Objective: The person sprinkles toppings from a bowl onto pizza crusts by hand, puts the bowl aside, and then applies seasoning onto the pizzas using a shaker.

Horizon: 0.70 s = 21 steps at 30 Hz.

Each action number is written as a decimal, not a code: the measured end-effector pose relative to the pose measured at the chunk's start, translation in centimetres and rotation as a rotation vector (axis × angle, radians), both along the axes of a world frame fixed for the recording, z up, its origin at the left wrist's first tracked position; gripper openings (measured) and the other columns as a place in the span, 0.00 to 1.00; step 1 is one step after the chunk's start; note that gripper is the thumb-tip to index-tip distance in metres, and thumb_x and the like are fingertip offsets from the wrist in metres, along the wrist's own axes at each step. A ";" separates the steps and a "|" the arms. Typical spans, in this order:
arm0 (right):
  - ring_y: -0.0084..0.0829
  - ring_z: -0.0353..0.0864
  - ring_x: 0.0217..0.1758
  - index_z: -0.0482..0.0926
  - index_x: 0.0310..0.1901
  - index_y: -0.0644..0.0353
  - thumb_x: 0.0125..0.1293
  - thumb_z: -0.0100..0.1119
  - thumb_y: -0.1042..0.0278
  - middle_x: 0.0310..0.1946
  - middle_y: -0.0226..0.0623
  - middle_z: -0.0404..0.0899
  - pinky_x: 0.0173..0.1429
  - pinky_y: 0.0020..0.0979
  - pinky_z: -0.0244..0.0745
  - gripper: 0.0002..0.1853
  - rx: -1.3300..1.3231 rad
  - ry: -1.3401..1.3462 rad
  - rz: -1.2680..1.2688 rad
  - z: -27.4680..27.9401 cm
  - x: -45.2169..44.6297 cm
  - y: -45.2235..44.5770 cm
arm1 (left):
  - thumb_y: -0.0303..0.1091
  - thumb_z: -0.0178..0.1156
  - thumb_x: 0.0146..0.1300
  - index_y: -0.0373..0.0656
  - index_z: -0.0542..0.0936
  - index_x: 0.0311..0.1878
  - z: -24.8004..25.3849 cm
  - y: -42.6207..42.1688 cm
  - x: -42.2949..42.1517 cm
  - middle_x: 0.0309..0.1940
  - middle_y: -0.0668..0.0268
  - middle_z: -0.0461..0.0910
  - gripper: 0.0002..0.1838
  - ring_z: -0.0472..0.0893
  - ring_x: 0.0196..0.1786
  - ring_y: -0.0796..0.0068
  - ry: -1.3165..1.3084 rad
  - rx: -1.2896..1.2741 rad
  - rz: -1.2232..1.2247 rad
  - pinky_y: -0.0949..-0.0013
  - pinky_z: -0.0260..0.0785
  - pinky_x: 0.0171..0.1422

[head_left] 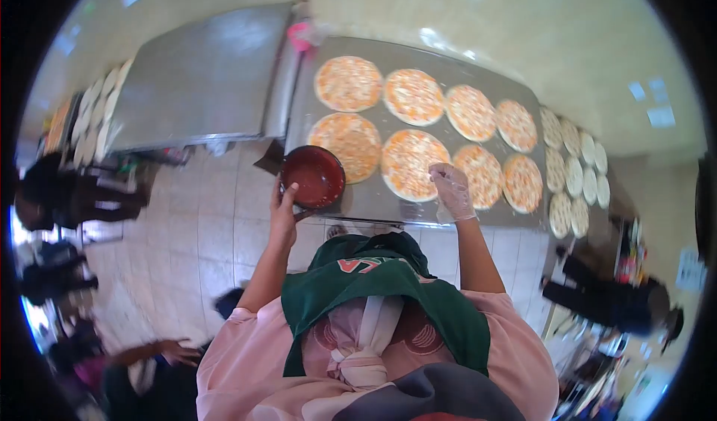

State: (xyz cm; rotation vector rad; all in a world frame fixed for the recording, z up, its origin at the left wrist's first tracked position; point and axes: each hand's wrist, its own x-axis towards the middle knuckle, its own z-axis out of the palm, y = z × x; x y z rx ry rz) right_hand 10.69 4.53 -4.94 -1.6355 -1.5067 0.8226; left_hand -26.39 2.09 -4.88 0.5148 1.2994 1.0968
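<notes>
Left hand [281,206], arm forward, grips red bowl [316,178] by rim, overlapping front-left pizza [357,141] in view. Gloved right hand [452,188]: fingers seemingly curled, hold unclear, above worktop [370,206] beside front-row pizzas [409,166].

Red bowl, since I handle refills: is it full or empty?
Nearly empty: the bowl shows its bare red inside, with only a few pale specks.

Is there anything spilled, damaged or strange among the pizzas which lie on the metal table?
No damage or large spill stands out. Only the near-left pizza looks slightly odd: it is partly hidden behind the red bowl in the left hand, and appears browner, with less pale topping, than the pizza beside it.
</notes>
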 end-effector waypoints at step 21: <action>0.46 0.80 0.42 0.81 0.40 0.62 0.60 0.53 0.66 0.36 0.47 0.81 0.50 0.40 0.73 0.12 0.034 -0.349 -0.433 0.6 18.0 -18.3 | 0.51 0.52 0.64 0.52 0.58 0.67 5.6 3.0 22.5 0.64 0.59 0.64 0.31 0.68 0.64 0.59 -0.023 0.095 -0.611 0.46 0.72 0.57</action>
